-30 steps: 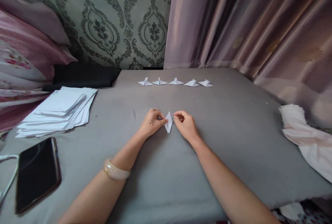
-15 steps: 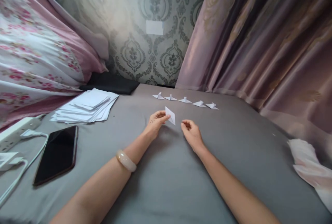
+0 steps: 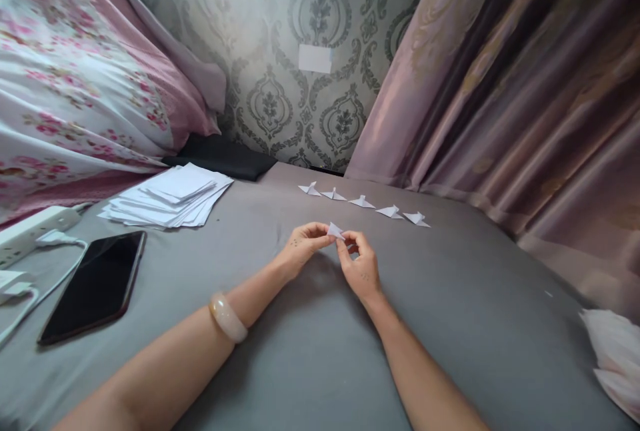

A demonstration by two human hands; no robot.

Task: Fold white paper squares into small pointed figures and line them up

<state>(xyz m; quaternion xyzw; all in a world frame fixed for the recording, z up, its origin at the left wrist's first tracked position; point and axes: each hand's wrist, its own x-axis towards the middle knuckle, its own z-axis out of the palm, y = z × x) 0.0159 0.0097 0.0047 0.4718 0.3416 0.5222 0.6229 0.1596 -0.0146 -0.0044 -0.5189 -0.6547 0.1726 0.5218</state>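
A small folded piece of white paper (image 3: 335, 231) is pinched between my two hands, above the grey cloth. My left hand (image 3: 304, 246), with a pale bangle (image 3: 229, 318) on its wrist, grips the paper's left side between thumb and fingers. On the other side, my right hand (image 3: 361, 264) has thumb and index finger closed on the paper's right corner. Beyond my hands, several small folded white paper figures (image 3: 361, 202) stand in a slanting row. The fingers partly hide the held paper's lower edge.
A stack of white paper sheets (image 3: 170, 198) lies at the left, before a black folded cloth (image 3: 225, 156). Nearer are a dark phone (image 3: 95, 288) and a white power strip (image 3: 37, 231) with cables. A whitish crumpled bundle (image 3: 613, 351) lies at the right edge.
My right hand has moved left and taken hold of the folded paper, which my left hand alone held before. The paper now shows as a smaller, lower triangle. The view has shifted slightly.
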